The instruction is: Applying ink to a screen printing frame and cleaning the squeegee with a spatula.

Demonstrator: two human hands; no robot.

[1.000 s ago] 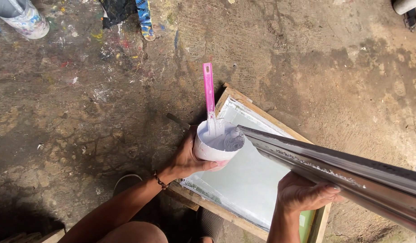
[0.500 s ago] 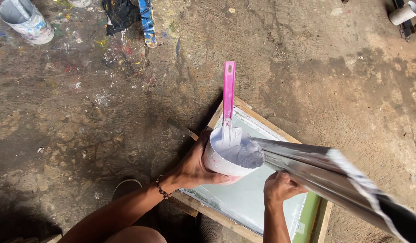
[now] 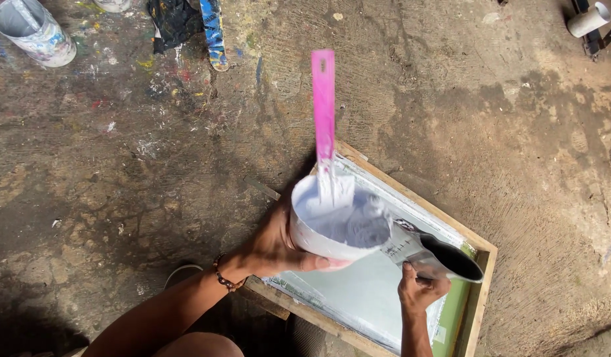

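Observation:
My left hand [image 3: 273, 246] grips a white tub [image 3: 322, 239] of thick white emulsion, with a pink-handled spatula [image 3: 324, 106] standing in it. The tub is raised and tilted toward a metal trough coater [image 3: 444, 259], whose end touches the tub's rim. My right hand [image 3: 421, 288] holds that coater from below. Both are held over a wooden-framed screen [image 3: 482, 291] lying on the stained concrete floor.
A paint-smeared bucket [image 3: 34, 32] lies at the top left. A dark rag [image 3: 174, 20] and a blue paint-spotted stick [image 3: 215, 34] lie near the top edge. A white pipe end [image 3: 588, 18] sits at the top right. My knee shows at the bottom edge.
The tub has risen and tilted toward the coater. The coater has swung from lying long across the view to end-on at the tub's rim.

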